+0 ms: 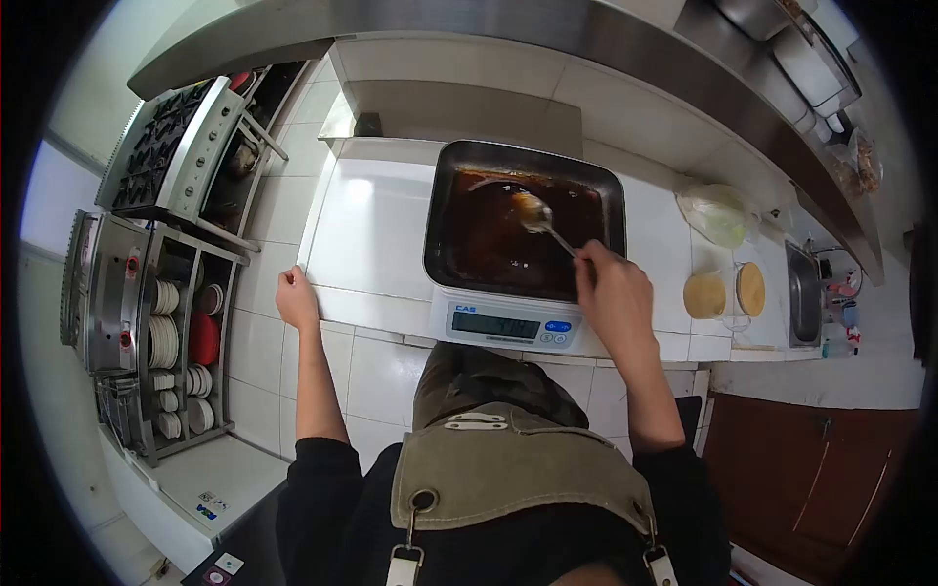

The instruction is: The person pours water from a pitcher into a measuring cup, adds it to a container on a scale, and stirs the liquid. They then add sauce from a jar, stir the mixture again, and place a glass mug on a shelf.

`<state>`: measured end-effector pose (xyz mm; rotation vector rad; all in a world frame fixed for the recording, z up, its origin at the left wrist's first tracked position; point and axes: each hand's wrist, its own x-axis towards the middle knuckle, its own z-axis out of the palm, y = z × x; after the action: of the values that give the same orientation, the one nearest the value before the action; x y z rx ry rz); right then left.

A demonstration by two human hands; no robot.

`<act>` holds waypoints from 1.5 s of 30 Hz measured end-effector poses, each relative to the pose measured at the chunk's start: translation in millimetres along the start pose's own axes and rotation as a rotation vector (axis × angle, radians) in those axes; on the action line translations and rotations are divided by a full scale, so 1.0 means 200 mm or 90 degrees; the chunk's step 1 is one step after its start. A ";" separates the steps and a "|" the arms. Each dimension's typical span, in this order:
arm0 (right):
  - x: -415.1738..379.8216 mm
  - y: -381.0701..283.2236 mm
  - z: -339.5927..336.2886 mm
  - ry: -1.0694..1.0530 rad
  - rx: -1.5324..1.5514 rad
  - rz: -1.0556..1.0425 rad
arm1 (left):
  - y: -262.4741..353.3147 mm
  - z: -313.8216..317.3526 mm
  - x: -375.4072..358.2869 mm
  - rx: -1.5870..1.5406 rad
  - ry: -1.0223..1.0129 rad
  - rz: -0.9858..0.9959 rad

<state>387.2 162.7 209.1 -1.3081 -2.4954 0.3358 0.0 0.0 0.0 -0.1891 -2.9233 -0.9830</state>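
My right hand [616,298] is closed around the handle of a metal spoon [535,215]. The spoon's bowl dips into dark brown sauce [493,234] inside a deep rectangular metal pan [614,195]. Under the pan stands a white CAS kitchen scale [445,317]; its display is too dim to read. Off to the left, my left hand [298,298] rests at the corner edge of the white tiled counter [376,225], apart from the pan. Its fingers are curled in, and nothing shows in them.
On the counter's right are a plastic bag [718,215], a jar of yellowish contents [705,295] with a round lid [749,289], and a sink [804,293]. A steel shelf [547,34] overhangs the back. At far left stand a gas stove [171,146] and a rack of plates [186,342].
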 end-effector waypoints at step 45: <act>-0.25 0.01 -0.23 0.305 0.341 0.119 | -0.05 0.02 -0.03 -0.067 0.039 0.026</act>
<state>432.8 124.5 242.2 -1.2141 -1.7338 0.6009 5.5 -6.7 -9.6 -0.2189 -2.8040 -1.1157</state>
